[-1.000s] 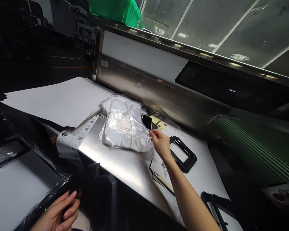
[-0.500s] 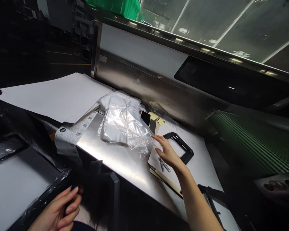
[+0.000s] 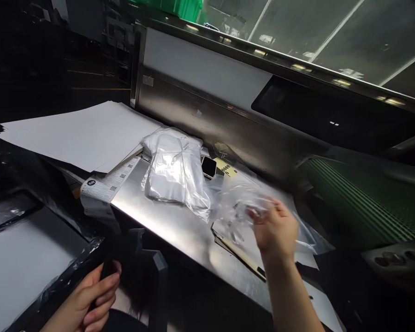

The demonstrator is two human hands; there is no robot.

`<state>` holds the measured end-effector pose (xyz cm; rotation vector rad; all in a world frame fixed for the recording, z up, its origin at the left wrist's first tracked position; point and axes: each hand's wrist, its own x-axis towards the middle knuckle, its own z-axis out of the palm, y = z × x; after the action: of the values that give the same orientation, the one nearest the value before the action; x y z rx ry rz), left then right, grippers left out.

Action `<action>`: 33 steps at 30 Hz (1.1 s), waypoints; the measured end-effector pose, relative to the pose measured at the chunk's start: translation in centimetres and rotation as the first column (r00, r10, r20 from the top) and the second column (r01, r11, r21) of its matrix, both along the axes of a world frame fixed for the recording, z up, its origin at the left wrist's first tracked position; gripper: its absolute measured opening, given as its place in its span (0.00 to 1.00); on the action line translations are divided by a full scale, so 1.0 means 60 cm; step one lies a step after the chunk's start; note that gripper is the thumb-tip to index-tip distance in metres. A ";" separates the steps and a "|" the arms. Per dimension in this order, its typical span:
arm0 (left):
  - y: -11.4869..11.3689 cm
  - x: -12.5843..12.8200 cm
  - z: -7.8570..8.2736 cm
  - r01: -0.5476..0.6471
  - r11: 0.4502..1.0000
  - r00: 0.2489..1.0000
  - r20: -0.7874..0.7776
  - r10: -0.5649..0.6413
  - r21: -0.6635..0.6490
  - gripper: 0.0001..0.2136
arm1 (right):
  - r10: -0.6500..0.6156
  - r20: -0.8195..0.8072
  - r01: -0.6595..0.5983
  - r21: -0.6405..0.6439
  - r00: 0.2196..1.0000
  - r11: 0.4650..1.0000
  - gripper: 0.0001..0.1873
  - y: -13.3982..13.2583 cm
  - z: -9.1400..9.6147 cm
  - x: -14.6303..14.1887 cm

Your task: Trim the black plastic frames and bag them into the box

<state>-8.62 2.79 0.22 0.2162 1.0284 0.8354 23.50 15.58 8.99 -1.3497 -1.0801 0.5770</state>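
Clear plastic bag: single, thin, limp, likely near weightless, slippery, prone to cling; held just above steel table, right of bag stack; best pinched at mouth edge; apparently empty, though blurred. Right hand: closed in pinch on bag. Left hand: fingers curled around film-wrapped panel edge.

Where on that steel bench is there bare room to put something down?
Bare steel runs along the front edge of the bench, between the printed label sheet and the thin board, in front of the stack of clear bags. Crowded: the right side, where the right hand holds a loose bag.
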 end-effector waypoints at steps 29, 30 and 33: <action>0.034 0.112 -0.005 0.109 0.977 0.986 -0.141 -0.084 0.183 0.15 | 0.369 -0.719 -0.656 -0.159 0.589 0.738 0.07 -0.200 -0.107 -0.165; 0.036 0.107 -0.002 0.093 0.979 0.988 -0.142 -0.068 0.182 0.14 | 0.356 -0.752 -0.654 -0.131 0.555 0.745 0.07 -0.200 -0.105 -0.163; 0.040 0.084 0.008 0.021 0.980 0.988 -0.154 0.009 0.197 0.15 | 0.320 -0.839 -0.605 -0.014 0.440 0.796 0.09 -0.196 -0.096 -0.149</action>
<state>-3.56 5.20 0.68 0.4591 1.0888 0.9268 14.56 3.83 3.22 -0.8073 -0.5587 1.6887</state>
